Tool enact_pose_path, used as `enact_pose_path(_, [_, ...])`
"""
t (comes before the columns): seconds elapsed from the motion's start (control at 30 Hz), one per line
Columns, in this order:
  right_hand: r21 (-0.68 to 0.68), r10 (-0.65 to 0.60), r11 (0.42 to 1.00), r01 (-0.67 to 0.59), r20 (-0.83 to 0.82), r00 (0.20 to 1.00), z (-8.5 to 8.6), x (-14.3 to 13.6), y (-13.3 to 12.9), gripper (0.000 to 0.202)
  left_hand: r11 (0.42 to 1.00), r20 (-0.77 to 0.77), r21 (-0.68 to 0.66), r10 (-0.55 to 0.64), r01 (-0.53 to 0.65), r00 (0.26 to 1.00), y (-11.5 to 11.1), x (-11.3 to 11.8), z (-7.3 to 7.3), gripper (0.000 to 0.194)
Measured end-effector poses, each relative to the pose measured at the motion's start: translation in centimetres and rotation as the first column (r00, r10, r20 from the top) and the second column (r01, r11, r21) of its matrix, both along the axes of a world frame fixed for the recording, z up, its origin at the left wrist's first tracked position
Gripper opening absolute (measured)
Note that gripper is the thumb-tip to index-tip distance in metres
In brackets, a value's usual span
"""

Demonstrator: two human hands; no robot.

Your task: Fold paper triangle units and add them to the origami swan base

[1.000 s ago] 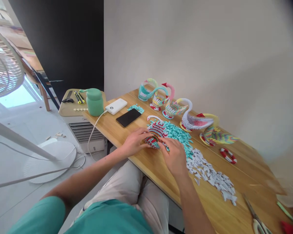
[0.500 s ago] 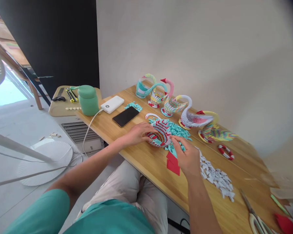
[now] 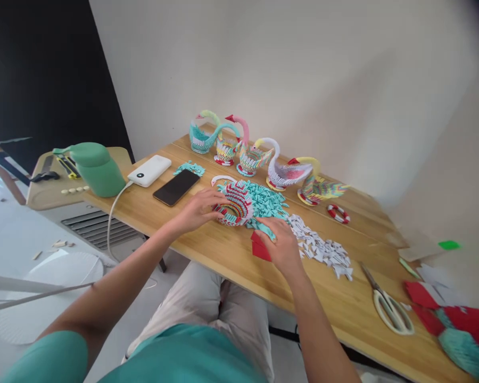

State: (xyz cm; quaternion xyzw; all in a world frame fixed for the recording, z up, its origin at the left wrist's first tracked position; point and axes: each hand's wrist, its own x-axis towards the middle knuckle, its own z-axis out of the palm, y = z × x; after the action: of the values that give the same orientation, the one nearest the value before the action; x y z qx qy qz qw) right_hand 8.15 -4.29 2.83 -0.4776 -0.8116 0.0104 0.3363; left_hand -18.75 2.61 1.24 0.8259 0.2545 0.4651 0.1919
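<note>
My left hand (image 3: 197, 211) holds the left side of a round basket of folded paper pieces (image 3: 245, 207), red, white and teal with a striped inside. The basket is tilted so that its inside faces me. My right hand (image 3: 282, 242) is just right of the basket, thumb and forefinger apart over the near edge of a pile of teal folded-paper pieces (image 3: 267, 199). No piece can be made out in its fingers. Partly under that hand lie red paper squares (image 3: 259, 249). A white curved paper neck (image 3: 223, 179) lies behind the basket.
White paper pieces (image 3: 323, 247), a red-and-white paper ring (image 3: 338, 214) and scissors (image 3: 389, 306) lie to the right. Several finished paper swans (image 3: 285, 174) line the back. To the left are a phone (image 3: 176, 187), a cabled power bank (image 3: 149, 170) and a green bottle (image 3: 98, 170).
My right hand has moved off the basket's right rim, down to the teal pieces, and its fingers have parted. My left hand keeps hold of the basket. The view has swung right.
</note>
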Motion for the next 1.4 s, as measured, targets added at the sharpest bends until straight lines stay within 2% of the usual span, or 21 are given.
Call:
enact_pose_path(0.23, [-0.023,0.112,0.993,-0.112,-0.017,0.994,0.3,-2.1,2.1,0.025,0.999,0.036,-0.021,0.025,-0.024,0.999,-0.2,0.3,-1.0,0.034])
enact_pose_path(0.33, [-0.033,0.136,0.990,-0.137,-0.037,0.990,0.4,-3.0,2.4,0.020,0.999,0.041,-0.028,0.038,-0.037,0.998,-0.3,0.6,-0.9,0.036])
enact_pose_path(0.53, [-0.062,0.146,0.987,-0.149,-0.057,0.988,0.5,-3.8,2.7,0.009,0.999,-0.035,-0.039,0.022,-0.024,0.999,-0.3,1.3,-0.3,0.016])
enact_pose_path(0.63, [-0.074,0.167,0.983,-0.170,-0.049,0.985,0.4,-3.5,3.0,0.010,0.999,-0.012,-0.017,0.045,-0.046,0.999,-0.6,1.2,-0.3,0.022])
enact_pose_path(0.7, [-0.084,0.183,0.979,-0.187,-0.045,0.982,0.3,-3.1,3.1,0.013,0.996,0.051,-0.021,0.087,-0.086,0.995,-1.1,0.8,-0.4,0.037])
enact_pose_path(0.77, [-0.091,0.194,0.976,-0.197,-0.035,0.980,0.3,-2.7,3.3,0.019,0.983,0.138,-0.058,0.179,-0.172,0.974,-1.8,0.3,-0.8,0.045])
enact_pose_path(0.9, [-0.095,0.201,0.975,-0.199,0.014,0.980,0.3,-2.3,3.6,0.028,0.902,0.265,-0.245,0.415,-0.356,0.870,-2.9,-0.2,-2.5,0.029])
enact_pose_path(1.0, [-0.078,0.196,0.978,-0.191,0.056,0.979,0.3,-2.1,3.8,0.030,0.850,0.236,-0.369,0.476,-0.375,0.847,-3.2,0.0,-3.7,0.028])
enact_pose_path(1.1, [-0.040,0.180,0.983,-0.177,0.091,0.979,0.4,-2.3,3.7,0.031,0.833,0.190,-0.428,0.462,-0.351,0.866,-3.4,0.6,-4.3,0.034])
enact_pose_path(1.27, [0.066,0.092,0.993,-0.102,0.136,0.986,1.0,-4.7,2.9,0.032,0.815,0.127,-0.465,0.447,-0.345,0.885,-3.7,1.6,-4.1,0.048])
enact_pose_path(1.4, [0.107,-0.032,0.994,0.014,0.175,0.984,1.5,-7.2,2.2,0.032,0.808,0.078,-0.468,0.441,-0.358,0.894,-4.4,2.4,-4.0,0.047])
